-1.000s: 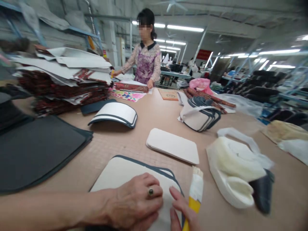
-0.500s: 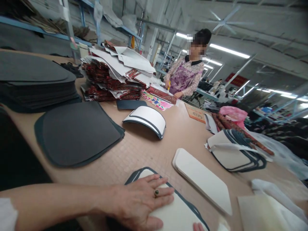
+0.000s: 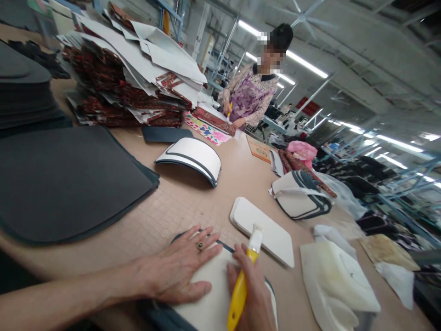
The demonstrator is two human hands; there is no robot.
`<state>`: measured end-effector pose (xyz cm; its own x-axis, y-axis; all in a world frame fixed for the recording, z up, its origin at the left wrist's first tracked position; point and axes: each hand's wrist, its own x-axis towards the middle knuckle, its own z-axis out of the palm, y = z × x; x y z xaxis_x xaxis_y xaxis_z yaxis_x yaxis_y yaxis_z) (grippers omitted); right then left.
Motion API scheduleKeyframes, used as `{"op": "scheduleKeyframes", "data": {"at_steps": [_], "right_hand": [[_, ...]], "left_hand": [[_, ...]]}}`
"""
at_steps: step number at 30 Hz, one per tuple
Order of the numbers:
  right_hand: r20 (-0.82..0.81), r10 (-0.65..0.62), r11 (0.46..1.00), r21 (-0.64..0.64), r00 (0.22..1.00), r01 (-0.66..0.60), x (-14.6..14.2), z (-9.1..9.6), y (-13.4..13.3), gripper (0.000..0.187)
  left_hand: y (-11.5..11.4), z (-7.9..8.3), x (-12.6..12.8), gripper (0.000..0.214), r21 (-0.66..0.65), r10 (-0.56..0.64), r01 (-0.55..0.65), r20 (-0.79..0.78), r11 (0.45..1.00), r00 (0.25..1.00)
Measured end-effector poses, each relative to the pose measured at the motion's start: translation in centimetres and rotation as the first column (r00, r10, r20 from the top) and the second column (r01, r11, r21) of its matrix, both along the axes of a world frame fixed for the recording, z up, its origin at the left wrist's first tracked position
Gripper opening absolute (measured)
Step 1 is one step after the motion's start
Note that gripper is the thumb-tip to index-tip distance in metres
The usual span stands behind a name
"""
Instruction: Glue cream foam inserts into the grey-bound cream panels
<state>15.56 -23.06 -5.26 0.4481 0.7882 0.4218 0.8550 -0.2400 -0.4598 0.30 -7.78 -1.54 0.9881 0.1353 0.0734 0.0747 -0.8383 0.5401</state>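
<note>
My left hand (image 3: 184, 262) lies flat with fingers spread on a cream panel (image 3: 206, 301) that rests on a dark, slightly larger sheet. A ring shows on one finger. My right hand (image 3: 253, 292) is closed round a paintbrush (image 3: 239, 294) with a yellow handle, its pale bristles pointing up and away from me. That hand is over the right part of the same panel. Just beyond the brush tip lies a small stack of long cream panels with rounded corners (image 3: 272, 236). Behind it stands a curved white panel with dark edging (image 3: 198, 158).
Large dark sheets (image 3: 69, 184) are stacked at left. A tall pile of white and red-patterned material (image 3: 131, 78) stands behind them. A bundle of cream and dark panels (image 3: 299, 195) and a cream container (image 3: 339, 280) are at right. A person (image 3: 255, 87) works across the table.
My right hand has come into view from the lower right with the paintbrush. My left hand stays flat on the panel. The view has shifted, showing more of the table's right side.
</note>
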Motion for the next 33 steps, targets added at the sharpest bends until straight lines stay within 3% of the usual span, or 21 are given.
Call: {"op": "scheduleKeyframes", "data": {"at_steps": [4, 7, 11, 17, 21, 27, 30, 33], "right_hand": [[-0.077, -0.006, 0.995, -0.101, 0.997, -0.002, 0.4, 1.8, 0.6, 0.021], [-0.074, -0.041, 0.997, -0.068, 0.996, 0.036, 0.5, 3.0, -0.3, 0.021], [-0.043, 0.038, 0.999, -0.029, 0.998, -0.039, 0.4, 3.2, -1.0, 0.022], [0.046, 0.053, 0.998, -0.033, 0.998, -0.052, 0.4, -0.5, -1.1, 0.031], [0.056, -0.002, 0.999, 0.039, 0.998, 0.000, 0.4, -3.4, -1.1, 0.030], [0.018, 0.000, 0.996, 0.094, 1.000, -0.001, 1.8, -4.6, -1.2, 0.029], [-0.010, -0.031, 0.995, 0.095, 0.999, 0.031, 2.4, -3.7, -0.8, 0.028], [-0.018, -0.028, 0.998, 0.064, 0.999, 0.029, 2.2, -1.8, 0.0, 0.033]], "left_hand": [[0.1, 1.5, 0.6, 0.058, -0.003, 0.023, -0.023, 0.010, 1.000, 1.000], [-0.9, 2.7, 1.0, 0.051, 0.067, 0.043, -0.047, 0.068, 0.997, 0.997], [-2.9, 2.3, 1.1, 0.055, 0.173, 0.144, -0.140, -0.010, 0.975, 0.989], [-3.4, 0.0, 0.6, 0.060, 0.105, 0.076, -0.064, -0.115, 0.992, 0.990], [-3.0, 0.0, 0.6, 0.061, 0.061, 0.071, -0.064, -0.121, 0.996, 0.990], [-3.6, 2.4, 0.4, 0.059, 0.015, 0.099, -0.098, -0.184, 0.995, 0.978], [-3.9, 4.1, -0.2, 0.057, -0.021, 0.072, -0.077, -0.198, 0.997, 0.977], [-1.6, 5.5, -0.1, 0.053, -0.037, 0.064, -0.067, -0.068, 0.997, 0.996]]}}
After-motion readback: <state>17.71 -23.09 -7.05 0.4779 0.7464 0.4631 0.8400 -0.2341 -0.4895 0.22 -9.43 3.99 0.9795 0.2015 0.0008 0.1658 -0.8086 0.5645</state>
